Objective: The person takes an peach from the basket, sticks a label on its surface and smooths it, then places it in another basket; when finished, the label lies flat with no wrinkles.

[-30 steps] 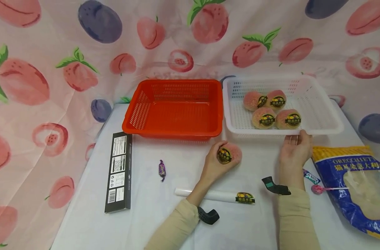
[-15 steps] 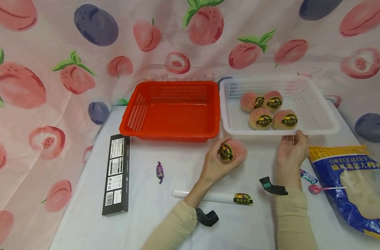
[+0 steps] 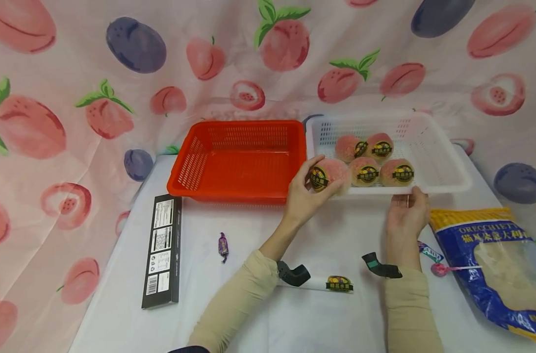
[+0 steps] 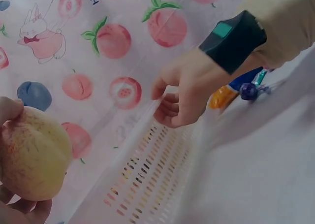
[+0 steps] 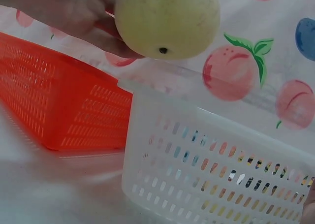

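In the head view my left hand (image 3: 302, 195) holds a pink and yellow peach (image 3: 337, 172) with a black and gold sticker, at the left front corner of the white basket (image 3: 446, 189). The right wrist view shows that peach (image 5: 167, 22) raised above the basket's rim. Several peaches with the same stickers, one of them a front peach (image 3: 396, 172), lie inside. My right hand (image 3: 406, 215) grips the front rim of the basket, thumb on top; the left wrist view shows this hand (image 4: 184, 93) pinching the rim too.
A red basket (image 3: 250, 171) stands left of the white one. On the white table lie a black box (image 3: 163, 250), a purple candy (image 3: 223, 247), a white tube (image 3: 314, 283), a lollipop (image 3: 439, 269), a green-wrapped candy (image 3: 431, 252) and a blue pasta bag (image 3: 497, 264).
My left hand has carried the peach upward and forward, from over the table to the white basket's front left corner. The right hand stays at the rim. The head view has shifted slightly.
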Motion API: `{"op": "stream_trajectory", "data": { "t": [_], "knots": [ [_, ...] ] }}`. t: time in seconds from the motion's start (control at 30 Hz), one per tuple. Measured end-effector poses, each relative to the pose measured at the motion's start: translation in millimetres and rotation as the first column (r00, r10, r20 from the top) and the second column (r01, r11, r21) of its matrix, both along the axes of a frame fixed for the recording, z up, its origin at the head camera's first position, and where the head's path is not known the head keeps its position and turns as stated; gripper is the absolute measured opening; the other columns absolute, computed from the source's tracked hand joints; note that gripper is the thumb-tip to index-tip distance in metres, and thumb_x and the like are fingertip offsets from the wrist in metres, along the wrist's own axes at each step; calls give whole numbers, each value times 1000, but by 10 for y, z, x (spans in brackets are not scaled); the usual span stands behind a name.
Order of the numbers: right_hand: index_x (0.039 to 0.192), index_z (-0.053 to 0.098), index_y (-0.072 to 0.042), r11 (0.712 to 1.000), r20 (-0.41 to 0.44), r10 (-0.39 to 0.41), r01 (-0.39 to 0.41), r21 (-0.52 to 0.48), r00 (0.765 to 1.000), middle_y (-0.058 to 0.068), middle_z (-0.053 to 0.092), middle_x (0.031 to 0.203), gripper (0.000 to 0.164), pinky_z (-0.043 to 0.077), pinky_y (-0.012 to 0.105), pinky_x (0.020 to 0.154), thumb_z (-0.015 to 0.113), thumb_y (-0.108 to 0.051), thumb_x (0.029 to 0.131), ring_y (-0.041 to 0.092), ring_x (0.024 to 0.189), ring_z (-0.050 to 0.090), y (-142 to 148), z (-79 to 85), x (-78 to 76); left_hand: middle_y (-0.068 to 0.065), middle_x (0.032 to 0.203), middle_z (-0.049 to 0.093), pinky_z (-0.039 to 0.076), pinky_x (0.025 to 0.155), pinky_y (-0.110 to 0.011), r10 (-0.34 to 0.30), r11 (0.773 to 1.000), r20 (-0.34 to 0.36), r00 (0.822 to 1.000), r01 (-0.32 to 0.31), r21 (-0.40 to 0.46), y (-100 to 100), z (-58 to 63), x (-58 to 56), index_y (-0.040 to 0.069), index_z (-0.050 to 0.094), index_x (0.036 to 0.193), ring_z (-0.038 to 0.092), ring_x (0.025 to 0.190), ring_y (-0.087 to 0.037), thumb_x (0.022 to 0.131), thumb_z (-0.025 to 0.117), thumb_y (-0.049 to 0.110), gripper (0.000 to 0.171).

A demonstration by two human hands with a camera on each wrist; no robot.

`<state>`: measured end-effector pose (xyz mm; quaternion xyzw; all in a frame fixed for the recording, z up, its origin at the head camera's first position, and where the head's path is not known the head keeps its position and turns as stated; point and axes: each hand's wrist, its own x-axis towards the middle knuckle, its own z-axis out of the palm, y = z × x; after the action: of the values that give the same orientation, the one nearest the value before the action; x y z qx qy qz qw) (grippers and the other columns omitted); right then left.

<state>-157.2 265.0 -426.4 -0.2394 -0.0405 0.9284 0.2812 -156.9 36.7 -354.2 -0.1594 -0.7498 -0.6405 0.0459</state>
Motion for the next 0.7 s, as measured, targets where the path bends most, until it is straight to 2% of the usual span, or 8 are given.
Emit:
{"op": "stream_trajectory", "data": {
  "t": [0.1, 0.23, 0.37, 0.5, 0.6, 0.7],
  "knots": [
    [114, 48, -10, 1000, 9, -3, 3, -5, 1000, 5, 44, 128, 43, 39, 33, 99, 60, 7, 76, 20, 118, 46, -4, 2, 2, -2, 123, 51, 47, 87, -25, 22, 1000, 36, 999, -22, -6, 23, 149, -25, 18, 43, 126, 50, 104, -13, 76, 69, 22, 57],
    [115, 48, -11, 1000, -1, 3, -3, -13, 1000, 4, 44, 128, 45, 40, 33, 98, 61, 6, 75, 20, 117, 46, -8, 8, 11, -1, 127, 49, 46, 87, -24, 35, 999, 46, 998, -35, -15, 87, 147, -186, 19, 42, 128, 49, 108, -13, 77, 69, 23, 58],
    [116, 48, -12, 1000, -7, 5, -5, -10, 1000, 4, 44, 129, 45, 39, 33, 99, 60, 6, 76, 19, 118, 45, -14, 8, 22, 5, 128, 48, 47, 84, -21, 56, 998, 43, 998, -55, -26, 191, 5, -409, 26, 43, 128, 49, 108, -9, 76, 69, 30, 58],
    [116, 48, -10, 1000, -13, -4, 3, -27, 1000, 5, 44, 129, 45, 40, 33, 98, 60, 7, 76, 20, 118, 46, -26, -9, 20, 11, 129, 47, 44, 90, -26, 108, 992, 34, 994, -105, -70, 307, -182, -622, 32, 43, 127, 46, 114, -7, 73, 68, 43, 60],
    [115, 49, -8, 1000, -20, -15, 14, -28, 1000, 5, 44, 129, 45, 41, 34, 97, 60, 8, 75, 21, 117, 47, -28, -20, 12, 11, 129, 46, 43, 93, -32, 142, 986, 60, 988, -136, -102, 398, -229, -714, 31, 43, 127, 45, 116, -9, 72, 67, 47, 62],
    [113, 49, -8, 1000, -17, -15, 15, -17, 1000, 5, 44, 129, 43, 41, 33, 97, 61, 8, 75, 21, 116, 48, -32, -24, 3, 10, 128, 47, 43, 93, -32, 188, 977, 97, 977, -176, -125, 488, -244, -787, 30, 44, 126, 46, 116, -10, 71, 68, 48, 63]
  ]
}}
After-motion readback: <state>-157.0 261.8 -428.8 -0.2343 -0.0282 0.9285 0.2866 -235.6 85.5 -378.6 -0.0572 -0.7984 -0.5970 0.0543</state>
